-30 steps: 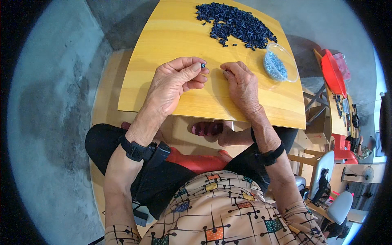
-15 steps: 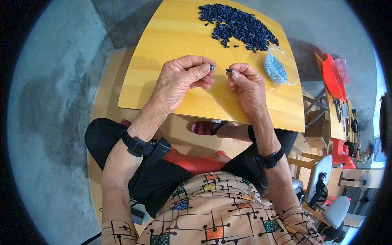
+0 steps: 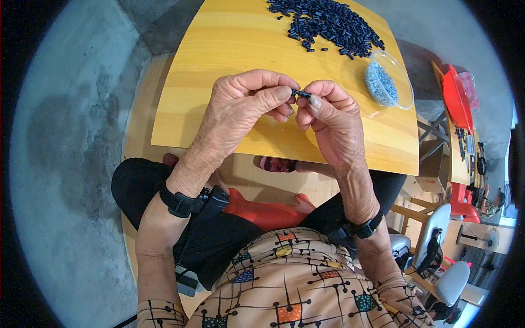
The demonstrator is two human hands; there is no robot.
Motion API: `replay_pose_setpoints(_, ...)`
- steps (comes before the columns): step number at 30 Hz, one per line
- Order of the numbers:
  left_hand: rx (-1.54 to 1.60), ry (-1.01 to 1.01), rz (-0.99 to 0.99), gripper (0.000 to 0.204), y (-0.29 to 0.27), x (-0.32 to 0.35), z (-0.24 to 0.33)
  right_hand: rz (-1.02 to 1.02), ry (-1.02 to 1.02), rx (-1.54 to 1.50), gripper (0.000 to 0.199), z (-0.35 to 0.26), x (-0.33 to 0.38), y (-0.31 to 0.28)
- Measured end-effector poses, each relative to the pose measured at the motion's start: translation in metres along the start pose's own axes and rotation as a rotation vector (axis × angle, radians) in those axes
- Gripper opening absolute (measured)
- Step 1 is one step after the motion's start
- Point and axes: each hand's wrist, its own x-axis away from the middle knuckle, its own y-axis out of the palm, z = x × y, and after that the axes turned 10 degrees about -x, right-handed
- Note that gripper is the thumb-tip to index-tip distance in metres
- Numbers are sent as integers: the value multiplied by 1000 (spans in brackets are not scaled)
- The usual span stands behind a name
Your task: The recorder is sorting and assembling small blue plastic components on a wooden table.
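your left hand (image 3: 243, 106) and your right hand (image 3: 331, 117) meet above the near half of the yellow wooden tabletop (image 3: 219, 71), fingertips almost touching. between them sits a small dark blue tube-shaped piece (image 3: 300, 94), pinched narrow at one end by your left thumb and forefinger and at the other by your right thumb and forefinger; the other fingers of both hands curl in. at the far edge of the tabletop lies a loose heap of small dark blue tube pieces (image 3: 328, 22), a few strays just beside it. to the heap's right, near the table's right edge, stands a clear round plastic dish (image 3: 403, 90) holding pale blue granules (image 3: 380, 85). no labels or packages show. a black strap wraps each wrist.
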Motion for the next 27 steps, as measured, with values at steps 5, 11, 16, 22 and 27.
replay_pose_setpoints(5,-12,-1,7,16,0,6,3,26,-8,82,12,-1,3,6)
replay_pose_setpoints(11,-29,25,7,16,2,10,7,23,-46,150,11,-4,6,9)
replay_pose_setpoints(16,-33,22,15,15,5,14,11,37,57,18,10,-3,12,10)
replay_pose_setpoints(22,-104,53,34,15,8,18,14,76,53,-67,11,-1,19,15)
replay_pose_setpoints(27,-219,144,84,12,12,22,19,95,-3,-72,11,2,24,22)
